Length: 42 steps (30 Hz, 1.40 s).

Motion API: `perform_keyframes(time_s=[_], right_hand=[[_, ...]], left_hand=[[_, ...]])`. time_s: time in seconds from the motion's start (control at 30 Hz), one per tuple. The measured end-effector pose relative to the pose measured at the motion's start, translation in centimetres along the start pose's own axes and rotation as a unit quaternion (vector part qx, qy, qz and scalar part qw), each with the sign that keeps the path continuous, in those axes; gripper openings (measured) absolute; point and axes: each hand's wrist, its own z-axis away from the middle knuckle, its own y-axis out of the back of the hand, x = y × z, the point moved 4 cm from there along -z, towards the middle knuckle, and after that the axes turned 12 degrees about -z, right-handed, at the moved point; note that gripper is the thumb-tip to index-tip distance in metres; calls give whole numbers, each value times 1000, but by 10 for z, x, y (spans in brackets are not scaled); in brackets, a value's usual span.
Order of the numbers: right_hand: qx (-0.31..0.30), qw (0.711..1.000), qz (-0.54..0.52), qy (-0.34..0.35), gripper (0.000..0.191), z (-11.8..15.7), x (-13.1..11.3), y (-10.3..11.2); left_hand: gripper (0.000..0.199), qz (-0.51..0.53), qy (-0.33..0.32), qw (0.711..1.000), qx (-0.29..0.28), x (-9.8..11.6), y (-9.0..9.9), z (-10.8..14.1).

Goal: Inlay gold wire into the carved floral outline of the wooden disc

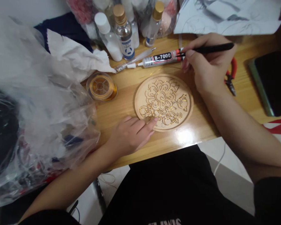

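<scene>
Black shirt with white lettering at near edge. Wooden disc lies mid-surface, gold wire flower design on top. Left hand: index fingertip rests on disc's near left part, other fingers loosely curled; can't tell if it pinches the rim. Right hand, beyond disc's far right, pinches slim black tool, tips by glue tube's right end, contact unclear. Spool left of disc; pliers, phone right; bottles far; plastic bag left.
</scene>
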Motion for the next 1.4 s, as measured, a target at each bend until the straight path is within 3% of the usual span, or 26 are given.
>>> perform_keyframes(time_s=[0.37,0.7,1.4], right_hand=[[14,1000,-6,-26,4,0,-4,0],[14,1000,3,-23,19,0,-2,1],[36,998,38,-37,20,1,-1,1]], left_hand=[[23,3,2,1000,3,0,-1,0],[22,3,4,1000,-17,0,0,-2],[21,24,16,1000,-11,-1,-1,-2]])
